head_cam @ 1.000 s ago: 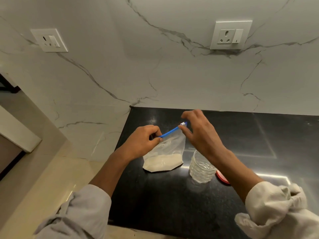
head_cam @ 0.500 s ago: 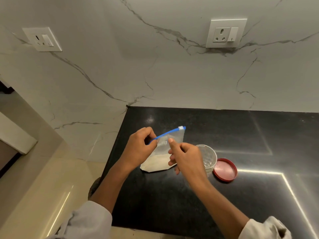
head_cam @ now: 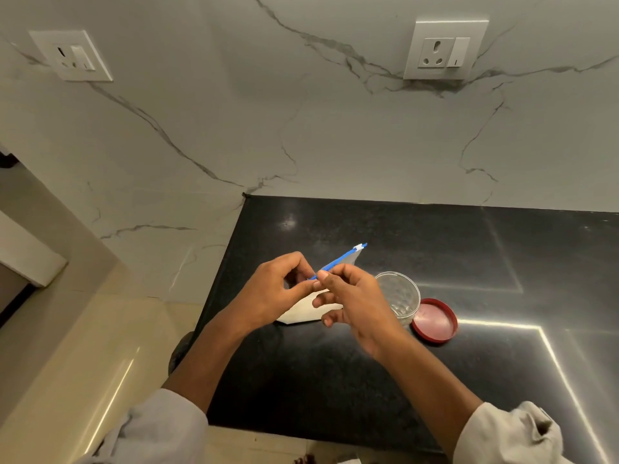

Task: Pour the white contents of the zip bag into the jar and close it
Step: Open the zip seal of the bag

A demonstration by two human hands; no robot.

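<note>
A clear zip bag [head_cam: 303,313] with white powder in its bottom stands on the black counter [head_cam: 435,262]. Its blue zip strip [head_cam: 338,261] runs up to a white slider at the far right end. My left hand [head_cam: 274,293] pinches the bag's top at the left end of the strip. My right hand [head_cam: 355,296] pinches the same end of the strip with thumb and forefinger, right against my left hand. A clear jar [head_cam: 398,296] stands open just right of my right hand. Its red lid [head_cam: 434,320] lies flat beside it.
A marble wall rises behind the counter, with one socket plate [head_cam: 72,55] at upper left and another [head_cam: 445,50] at upper right. The counter's left edge drops to a beige floor [head_cam: 83,363].
My right hand left the slider at the strip's right end and came back to the left end, where it now pinches the bag top beside my left hand. The jar and lid came into full view.
</note>
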